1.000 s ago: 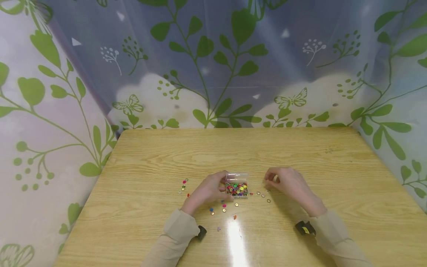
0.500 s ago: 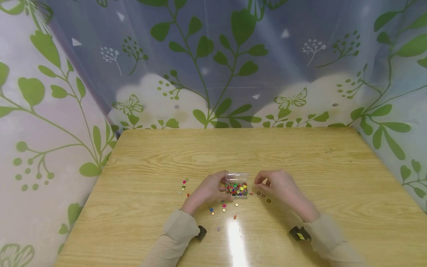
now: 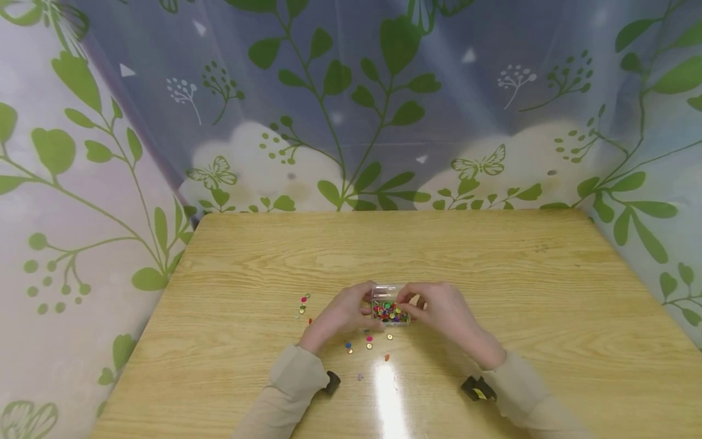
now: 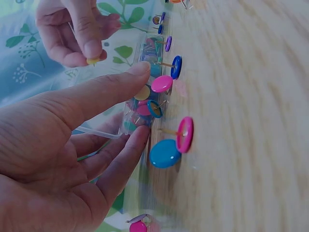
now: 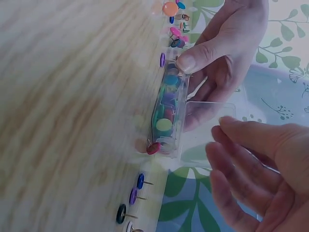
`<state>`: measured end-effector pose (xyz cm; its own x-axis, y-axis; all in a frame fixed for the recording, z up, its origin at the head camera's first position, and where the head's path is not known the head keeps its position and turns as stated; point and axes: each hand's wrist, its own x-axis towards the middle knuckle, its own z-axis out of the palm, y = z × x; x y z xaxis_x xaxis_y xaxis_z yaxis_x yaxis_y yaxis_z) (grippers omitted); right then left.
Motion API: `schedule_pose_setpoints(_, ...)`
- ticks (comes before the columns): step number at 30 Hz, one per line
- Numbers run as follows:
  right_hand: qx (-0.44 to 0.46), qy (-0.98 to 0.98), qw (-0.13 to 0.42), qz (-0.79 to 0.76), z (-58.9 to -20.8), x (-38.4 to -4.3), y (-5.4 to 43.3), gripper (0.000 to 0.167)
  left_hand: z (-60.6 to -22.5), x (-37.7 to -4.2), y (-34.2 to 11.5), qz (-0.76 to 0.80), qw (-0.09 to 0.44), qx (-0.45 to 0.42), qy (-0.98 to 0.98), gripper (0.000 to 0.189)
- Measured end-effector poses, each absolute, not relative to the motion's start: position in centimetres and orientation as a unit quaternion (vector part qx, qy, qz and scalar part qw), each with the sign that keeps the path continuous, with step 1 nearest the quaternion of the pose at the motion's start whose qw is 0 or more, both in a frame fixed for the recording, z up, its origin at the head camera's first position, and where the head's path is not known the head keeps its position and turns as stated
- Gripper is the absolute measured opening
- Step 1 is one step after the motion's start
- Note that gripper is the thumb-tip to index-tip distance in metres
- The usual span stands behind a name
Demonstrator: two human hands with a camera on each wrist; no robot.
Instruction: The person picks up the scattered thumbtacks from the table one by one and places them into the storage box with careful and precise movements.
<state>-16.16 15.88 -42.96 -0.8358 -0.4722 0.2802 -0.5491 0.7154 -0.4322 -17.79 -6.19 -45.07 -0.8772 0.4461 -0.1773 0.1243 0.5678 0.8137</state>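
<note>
A clear plastic box [image 3: 390, 290] with its lid raised stands on the table, full of coloured thumbtacks [image 3: 388, 310]. My left hand [image 3: 341, 314] grips it from the left side, thumb and fingers at its two edges. Over the box's right part is my right hand [image 3: 445, 310], its thumb and index finger pinching a yellow thumbtack [image 4: 93, 61], as the left wrist view shows. That tack cannot be made out in the right wrist view, where the fingertips of the right hand [image 5: 256, 164] are near the clear lid [image 5: 207, 121].
Loose thumbtacks lie in front of the box, among them a blue one [image 3: 348, 346] and an orange one [image 3: 386, 357]. More tacks [image 3: 302, 310] lie left of the left hand. In the right wrist view several stand near the box, including a dark one [image 5: 121, 213].
My right hand has moved left, from the table beside the box to over its contents. The left hand and the box have stayed in place.
</note>
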Motion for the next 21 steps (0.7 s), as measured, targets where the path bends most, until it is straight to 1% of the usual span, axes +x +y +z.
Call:
schedule_pose_setpoints(5,0.264,-0.924,0.075,0.268,-43.0,-16.2,16.0,0.012,-45.0,-17.8,-6.1,0.431,0.184,0.168,0.867,0.055)
schedule_pose_setpoints(10,0.256,-0.928,0.078,0.261,-42.8,-16.3,16.8,0.012,-44.9,-17.8,-6.1,0.434,0.186,0.168,0.866,0.055)
schedule_pose_setpoints(16,0.244,-0.935,0.108,0.233,-42.5,-16.6,18.3,0.009,-44.8,-17.8,-6.1,0.435,0.190,0.160,0.866,0.057)
schedule_pose_setpoints(21,0.233,-0.942,0.130,0.202,-42.1,-17.1,19.7,0.007,-44.8,-17.7,-6.1,0.427,0.192,0.153,0.870,0.062)
